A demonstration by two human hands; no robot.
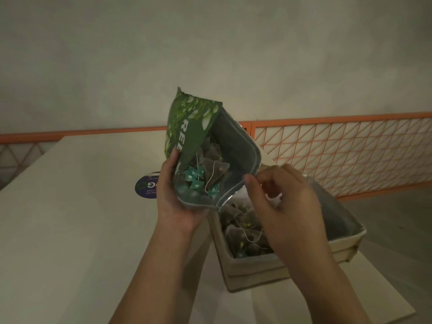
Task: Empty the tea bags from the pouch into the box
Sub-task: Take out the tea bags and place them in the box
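Two hands hold a green foil pouch (pixel 187 127) tilted mouth-down over an open box (pixel 252 270). The left hand (pixel 175 202) grips the pouch's lower edge from beneath, thumb curled over its printed face, while the right hand (pixel 287 202) pinches the far corner of the pouch's clear zip-seal lip, spreading the mouth wide. Inside the pouch, against its dull silvery lining, sit several pyramid-shaped mesh tea bags (pixel 216 169) with white strings and small teal paper tags. The box is a pale rectangular cardboard carton with a plastic liner, standing on a cream-coloured table (pixel 77 218) just below the pouch; it already holds a heap of the same pyramid tea bags (pixel 238 230). A round dark-blue sticker (pixel 146 185) lies on the table behind the left hand. An orange wire-mesh fence (pixel 339 146) runs behind.
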